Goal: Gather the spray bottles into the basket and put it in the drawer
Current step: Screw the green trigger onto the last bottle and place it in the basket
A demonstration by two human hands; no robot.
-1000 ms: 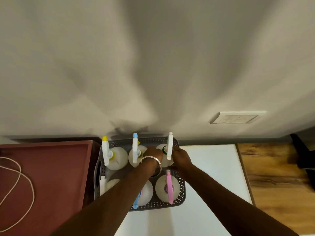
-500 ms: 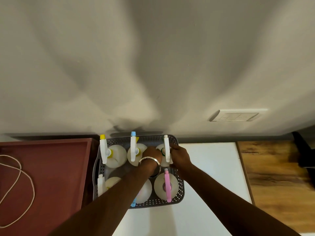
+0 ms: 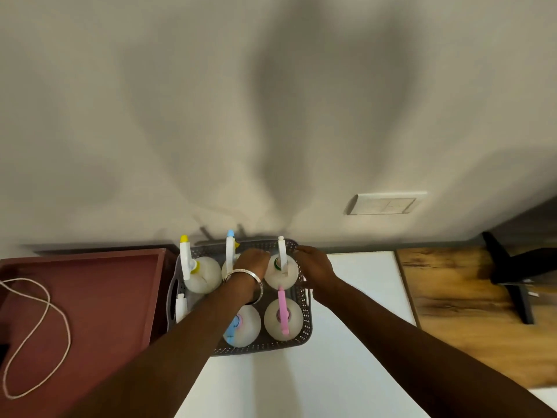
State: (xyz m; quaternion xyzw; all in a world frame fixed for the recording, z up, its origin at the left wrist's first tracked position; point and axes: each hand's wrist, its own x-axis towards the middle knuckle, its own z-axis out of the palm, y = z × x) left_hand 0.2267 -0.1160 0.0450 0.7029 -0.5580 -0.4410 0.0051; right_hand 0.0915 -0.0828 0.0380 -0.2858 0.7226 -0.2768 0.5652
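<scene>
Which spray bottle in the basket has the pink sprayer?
The spray bottle at the basket's near right corner; the others show yellow, blue, green or white.

Grey perforated basket [image 3: 297, 337]; translucent white bottles [image 3: 202, 276] with yellow [image 3: 184, 239], blue [image 3: 231, 233], pink [image 3: 282, 309] sprayers. White counter [image 3: 361, 279], maroon tray [image 3: 90, 285], silver bangle [image 3: 242, 273].

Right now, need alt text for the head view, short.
Seen from above, a grey basket on a white counter holds six spray bottles. The left hand and right hand reach either side of the green-collared bottle in the back row. A red tray sits left.
</scene>
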